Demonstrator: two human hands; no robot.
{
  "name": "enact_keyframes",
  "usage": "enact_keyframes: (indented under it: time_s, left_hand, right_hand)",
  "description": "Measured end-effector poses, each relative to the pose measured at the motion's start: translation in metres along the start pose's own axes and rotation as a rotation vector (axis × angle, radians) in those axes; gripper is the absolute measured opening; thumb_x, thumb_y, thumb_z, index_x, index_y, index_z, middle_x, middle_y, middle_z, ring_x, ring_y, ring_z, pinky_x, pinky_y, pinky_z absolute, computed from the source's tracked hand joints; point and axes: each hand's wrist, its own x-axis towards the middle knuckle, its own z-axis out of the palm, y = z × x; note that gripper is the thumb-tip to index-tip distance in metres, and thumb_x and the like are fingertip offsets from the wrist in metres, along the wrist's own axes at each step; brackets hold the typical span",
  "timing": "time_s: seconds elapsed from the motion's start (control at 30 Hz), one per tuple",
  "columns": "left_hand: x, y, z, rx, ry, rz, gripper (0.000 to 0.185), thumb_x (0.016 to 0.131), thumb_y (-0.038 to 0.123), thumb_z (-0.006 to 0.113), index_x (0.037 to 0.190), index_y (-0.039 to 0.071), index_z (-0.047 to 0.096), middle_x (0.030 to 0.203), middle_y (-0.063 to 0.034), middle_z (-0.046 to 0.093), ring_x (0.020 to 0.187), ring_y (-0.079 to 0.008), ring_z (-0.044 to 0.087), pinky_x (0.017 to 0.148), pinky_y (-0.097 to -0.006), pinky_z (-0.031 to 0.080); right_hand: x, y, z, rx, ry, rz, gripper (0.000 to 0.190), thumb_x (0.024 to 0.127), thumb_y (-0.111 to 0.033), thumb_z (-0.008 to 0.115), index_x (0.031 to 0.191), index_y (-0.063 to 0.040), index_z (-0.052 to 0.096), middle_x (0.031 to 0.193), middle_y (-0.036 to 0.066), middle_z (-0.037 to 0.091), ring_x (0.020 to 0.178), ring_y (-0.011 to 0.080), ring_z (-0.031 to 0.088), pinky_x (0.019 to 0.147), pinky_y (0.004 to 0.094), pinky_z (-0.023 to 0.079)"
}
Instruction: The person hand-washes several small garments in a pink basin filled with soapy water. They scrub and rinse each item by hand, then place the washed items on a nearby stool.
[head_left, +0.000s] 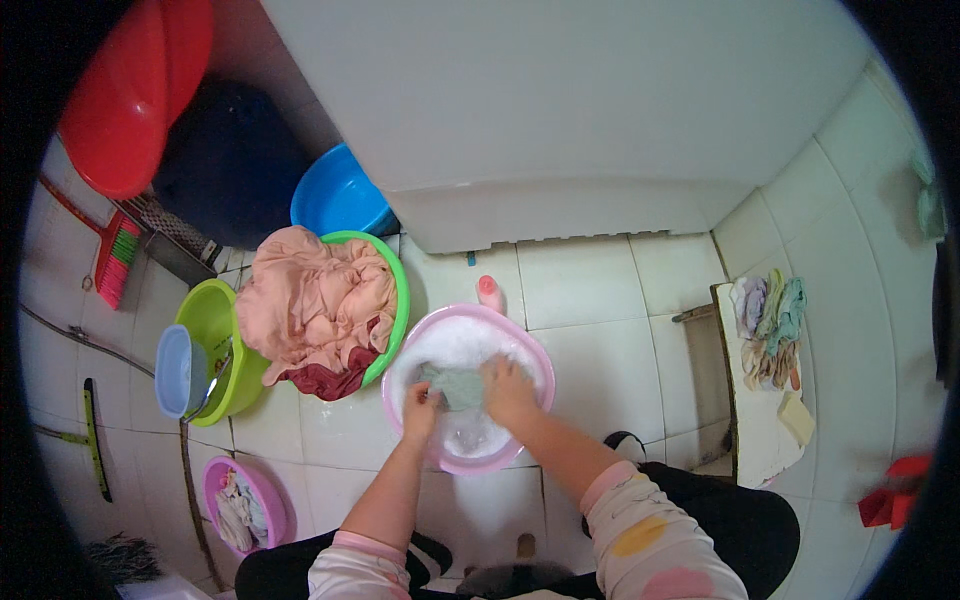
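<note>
A pink plastic basin (546, 352) stands on the tiled floor before me, filled with white suds (469, 334). Over the foam a wet grey-green cloth (461, 390) is spread between my hands. My left hand (421, 411) pinches its left edge between thumb and fingers. At the cloth's right end is my right hand (510, 390), its fingers curled over the fabric and slightly blurred. Just behind the basin's far rim stands a pink bottle (490, 294) with a red-pink cap.
Left of the basin, a green tub (401, 300) overflows with peach fabric (315, 292). Beyond are a blue basin (337, 191) and a lime tub (196, 300). A small pink tub (277, 517) holds cloths. To the right, a low bench (765, 442) carries folded cloths (772, 315) and a soap bar (796, 420).
</note>
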Motion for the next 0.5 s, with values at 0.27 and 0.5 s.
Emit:
enact_keyframes:
  time_s: [0.27, 0.5]
  left_hand:
    - [-0.013, 0.020, 0.009, 0.052, -0.388, -0.456, 0.039, 0.091, 0.034, 0.049, 0.110, 0.001, 0.058, 0.098, -0.0190, 0.064, 0.091, -0.0355, 0.060, 0.082, -0.0458, 0.047]
    - [-0.003, 0.076, -0.006, -0.777, -0.358, -0.912, 0.030, 0.093, 0.029, 0.045, 0.106, 0.005, 0.058, 0.101, -0.0141, 0.063, 0.089, -0.0303, 0.062, 0.081, -0.0437, 0.049]
  right_hand:
    - [0.017, -0.034, 0.008, 0.771, -0.249, 0.500, 0.033, 0.082, -0.014, 0.051, 0.114, -0.010, 0.059, 0.113, 0.017, 0.058, 0.101, 0.0332, 0.058, 0.084, 0.0440, 0.047]
    - [-0.022, -0.110, -0.069, 1.193, -0.107, 0.164, 0.027, 0.082, -0.012, 0.055, 0.107, -0.001, 0.056, 0.102, 0.023, 0.059, 0.096, 0.0364, 0.058, 0.086, 0.0423, 0.044]
